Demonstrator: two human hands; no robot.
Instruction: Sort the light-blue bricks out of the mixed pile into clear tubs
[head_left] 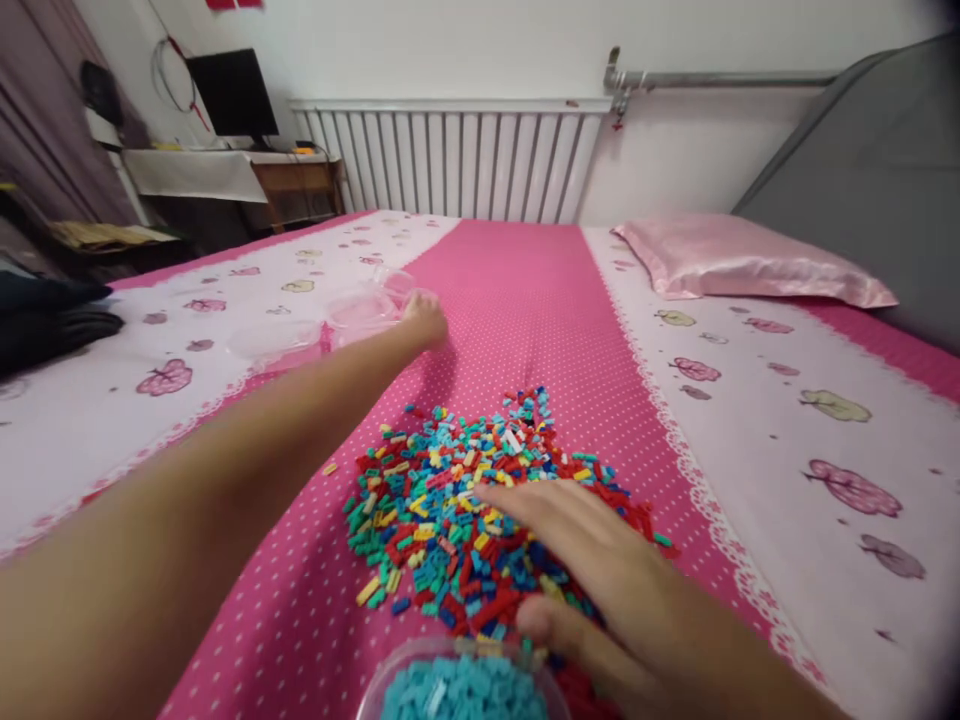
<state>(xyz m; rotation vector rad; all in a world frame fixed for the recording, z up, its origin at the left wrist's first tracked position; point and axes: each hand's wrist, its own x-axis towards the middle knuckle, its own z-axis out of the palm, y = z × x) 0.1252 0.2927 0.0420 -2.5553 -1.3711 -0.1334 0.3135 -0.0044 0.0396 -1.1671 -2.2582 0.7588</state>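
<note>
Blue bricks [465,690] lie in the near tub [397,655]; a mixed heap [450,500] remains, right hand [600,570] spread, left hand [426,318] of unclear grip.

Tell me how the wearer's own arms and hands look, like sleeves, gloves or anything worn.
The left arm and right forearm are bare where they show, with no sleeve, watch or bracelet visible. The right hand has no glove and no visible ring. The left hand is ungloved too, but too small and blurred to rule out a ring.
</note>
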